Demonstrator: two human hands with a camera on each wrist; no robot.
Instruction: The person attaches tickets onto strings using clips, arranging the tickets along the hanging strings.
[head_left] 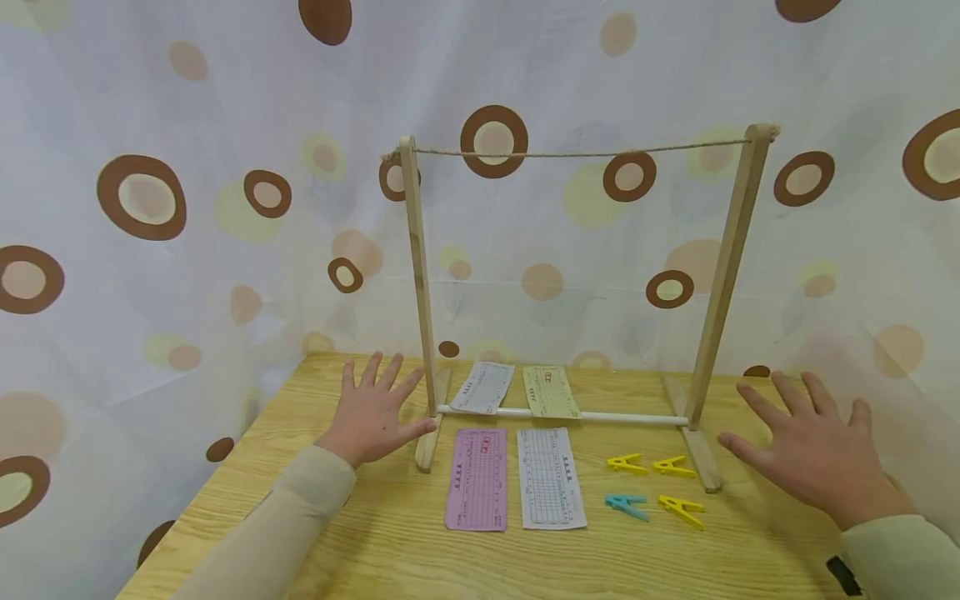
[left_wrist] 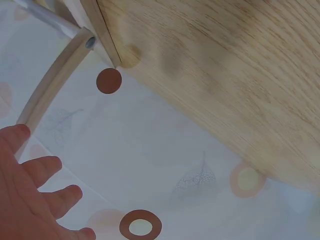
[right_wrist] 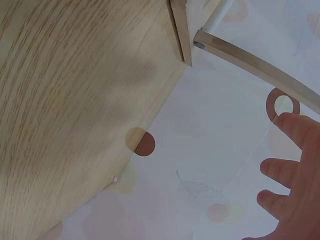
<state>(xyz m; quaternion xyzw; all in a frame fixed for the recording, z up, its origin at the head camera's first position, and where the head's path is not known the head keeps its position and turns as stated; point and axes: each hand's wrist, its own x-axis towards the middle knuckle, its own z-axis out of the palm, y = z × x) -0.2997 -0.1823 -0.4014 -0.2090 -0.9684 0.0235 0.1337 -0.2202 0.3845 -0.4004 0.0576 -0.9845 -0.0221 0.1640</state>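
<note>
My left hand [head_left: 375, 417], fingers spread and holding nothing, is beside the left post of a wooden frame [head_left: 420, 275]. My right hand [head_left: 821, 450] is spread too, to the right of the frame's right post, and holds nothing. A string [head_left: 585, 154] runs between the post tops. Two paper slips, one white [head_left: 486, 387] and one yellow [head_left: 551, 392], lie at the white crossbar [head_left: 630, 418]. In front are a pink slip [head_left: 477, 479] and another white slip [head_left: 551, 479]. Right of them lie several yellow clips [head_left: 681, 510] and a blue clip [head_left: 627, 505].
The wooden table [head_left: 420, 558] carries everything. Behind it and at its sides hangs a pale curtain [head_left: 300, 100] with brown rings and dots. The frame's feet [head_left: 701, 458] extend forward on the table at each side.
</note>
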